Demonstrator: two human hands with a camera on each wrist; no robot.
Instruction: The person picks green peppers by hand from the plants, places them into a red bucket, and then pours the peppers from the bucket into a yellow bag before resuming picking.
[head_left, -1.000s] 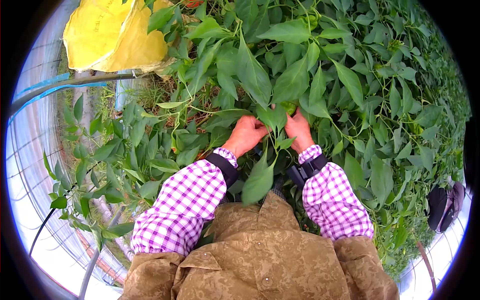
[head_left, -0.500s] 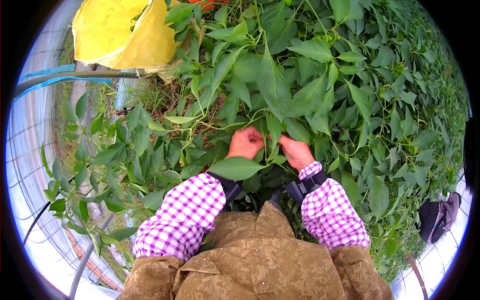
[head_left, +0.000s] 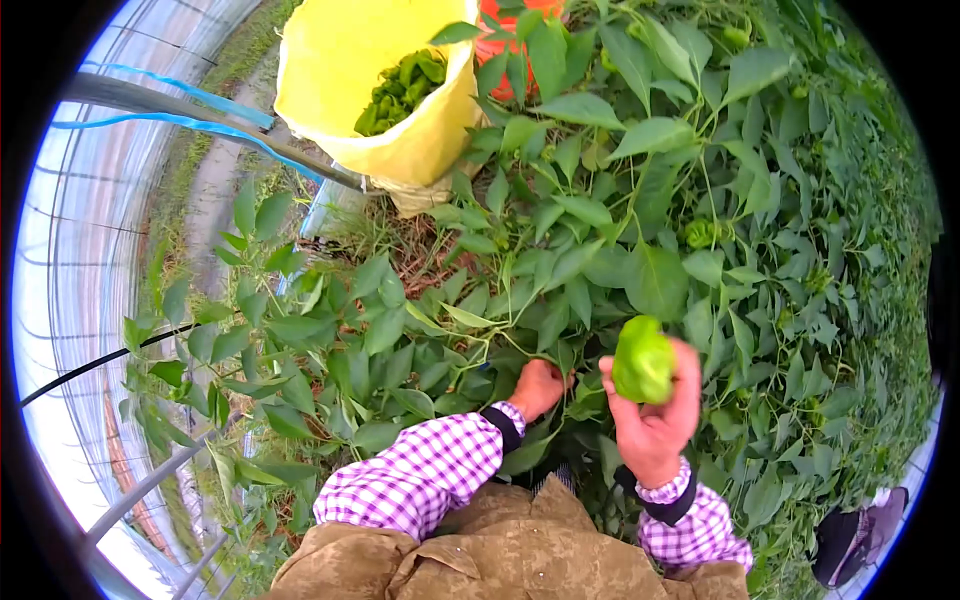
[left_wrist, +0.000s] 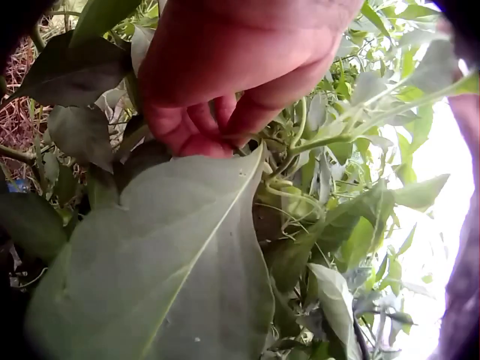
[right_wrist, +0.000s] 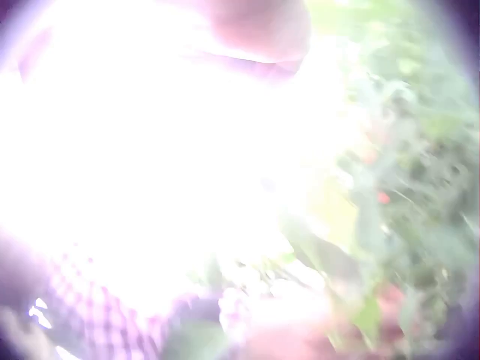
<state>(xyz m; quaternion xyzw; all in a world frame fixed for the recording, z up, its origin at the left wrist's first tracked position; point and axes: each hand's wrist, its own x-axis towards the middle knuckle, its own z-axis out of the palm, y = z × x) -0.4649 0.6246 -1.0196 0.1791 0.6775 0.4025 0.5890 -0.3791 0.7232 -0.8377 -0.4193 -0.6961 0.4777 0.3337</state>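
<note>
In the head view a light green bell pepper (head_left: 643,360) is raised above the foliage. My right hand (head_left: 660,420) holds it between thumb and fingers, palm turned up. To its left, my left hand (head_left: 540,388) is low among the leaves of a pepper plant. The left wrist view shows its fingertips (left_wrist: 206,145) curled in and pinching a thin plant stem (left_wrist: 322,141). A broad leaf (left_wrist: 172,247) hangs just below those fingers and covers part of the view. Glare washes out most of the right wrist view.
A yellow sack (head_left: 420,150) stands open at the upper left with several green peppers (head_left: 400,92) inside. Behind leaves beside it is a red container (head_left: 500,50). A pole (head_left: 200,120) with blue strips runs up to the sack. Dense plants fill the right; a dark shoe (head_left: 850,545) shows lower right.
My right hand has come out of the leaves, rising to the right with a green bell pepper. My left hand stays in the plant. The view has shifted, showing the peppers in the yellow sack.
</note>
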